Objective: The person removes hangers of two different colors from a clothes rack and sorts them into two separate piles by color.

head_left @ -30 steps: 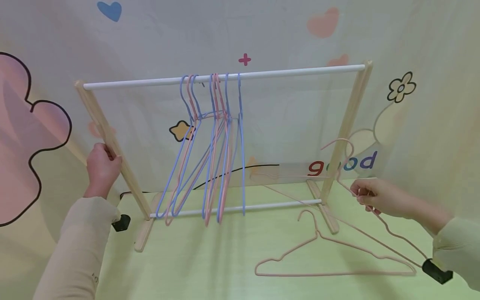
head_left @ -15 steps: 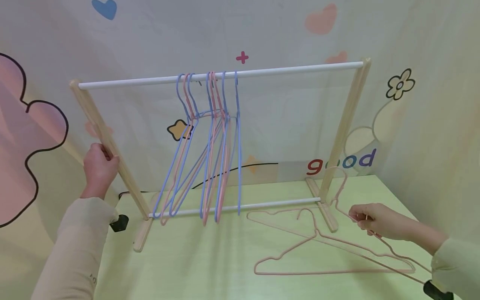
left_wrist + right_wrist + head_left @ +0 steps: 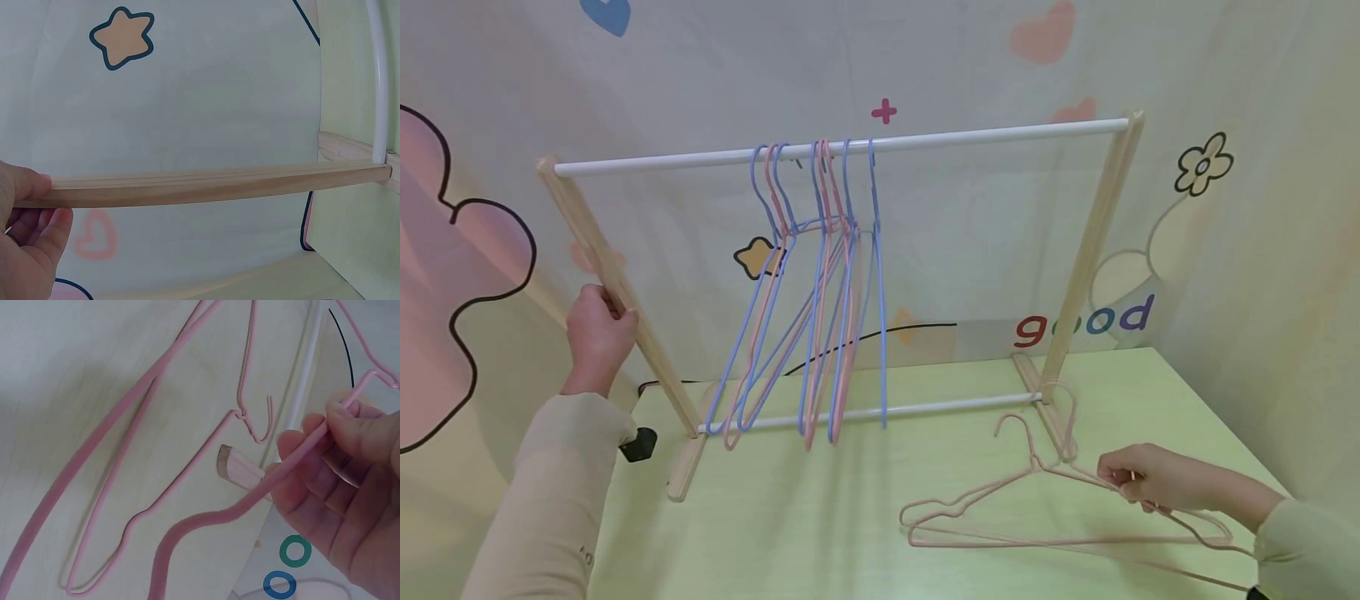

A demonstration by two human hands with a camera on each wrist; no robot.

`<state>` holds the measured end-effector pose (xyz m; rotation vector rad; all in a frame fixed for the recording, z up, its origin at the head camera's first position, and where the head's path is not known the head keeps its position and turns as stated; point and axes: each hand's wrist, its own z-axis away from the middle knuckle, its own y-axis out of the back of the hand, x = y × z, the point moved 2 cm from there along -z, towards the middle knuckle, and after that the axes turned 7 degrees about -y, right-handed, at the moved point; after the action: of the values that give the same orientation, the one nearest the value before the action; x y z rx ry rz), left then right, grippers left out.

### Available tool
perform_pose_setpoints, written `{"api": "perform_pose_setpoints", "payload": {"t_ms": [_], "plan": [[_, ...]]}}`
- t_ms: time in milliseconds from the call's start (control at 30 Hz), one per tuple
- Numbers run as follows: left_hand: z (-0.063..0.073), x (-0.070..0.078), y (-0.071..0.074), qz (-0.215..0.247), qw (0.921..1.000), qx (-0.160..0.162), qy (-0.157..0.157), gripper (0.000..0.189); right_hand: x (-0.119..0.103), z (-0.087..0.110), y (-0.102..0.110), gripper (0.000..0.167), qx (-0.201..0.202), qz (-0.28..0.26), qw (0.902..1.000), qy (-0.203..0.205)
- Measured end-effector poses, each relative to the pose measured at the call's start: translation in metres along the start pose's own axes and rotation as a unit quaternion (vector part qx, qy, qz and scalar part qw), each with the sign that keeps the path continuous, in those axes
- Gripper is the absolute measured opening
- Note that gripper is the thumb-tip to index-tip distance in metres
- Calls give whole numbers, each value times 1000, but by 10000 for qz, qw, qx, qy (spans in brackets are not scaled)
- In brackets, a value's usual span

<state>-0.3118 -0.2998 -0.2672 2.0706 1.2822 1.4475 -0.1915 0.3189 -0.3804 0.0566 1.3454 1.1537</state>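
My left hand (image 3: 601, 337) grips the left wooden post (image 3: 651, 354) of a clothes rack, thumb and fingers round it in the left wrist view. At the right, my right hand (image 3: 1165, 477) pinches the shoulder of a pink hanger (image 3: 206, 519). That hanger is held low, overlapping a second pink hanger (image 3: 977, 545) that lies flat on the table, its hook (image 3: 1015, 421) towards the rack. Several blue and pink hangers (image 3: 820, 325) hang from the rack's white top rail (image 3: 985, 137), left of its middle.
The rack stands on the pale green table (image 3: 760, 533) on wooden feet, with a lower white rail (image 3: 940, 407) between the posts. Its right post (image 3: 1090, 258) rises behind the held hanger. A printed curtain (image 3: 970, 242) closes off the back and sides.
My right hand has lowered the pink hanger from beside the right post down over the hanger on the table. The left hand keeps its grip on the post.
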Motion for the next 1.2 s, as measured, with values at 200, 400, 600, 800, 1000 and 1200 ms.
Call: {"api": "perform_pose_setpoints", "payload": {"t_ms": [200, 400, 600, 800, 1000, 1200], "plan": [[0, 0, 0, -28, 10000, 14, 21, 34, 10, -7, -4, 19, 181, 597, 9980, 36], [0, -1, 0, -10, 10000, 55, -26, 34, 18, -17, -1, 24, 638, 1518, 9861, 224], [1, -1, 0, -17, 10000, 31, -23, 34, 28, -32, 2, 24, 1002, 2118, 9719, 198], [0, 0, 0, -17, 10000, -13, 30, 33, 39, -49, -1, 22, 1231, 2415, 9623, 204], [0, 0, 0, -60, 10000, -19, 46, 33, 55, -67, -7, 23, 1502, 2780, 9487, 75], [-1, -1, 0, -59, 10000, -46, 30, 33, 64, -77, -14, 24, 1596, 2769, 9472, -243]]}}
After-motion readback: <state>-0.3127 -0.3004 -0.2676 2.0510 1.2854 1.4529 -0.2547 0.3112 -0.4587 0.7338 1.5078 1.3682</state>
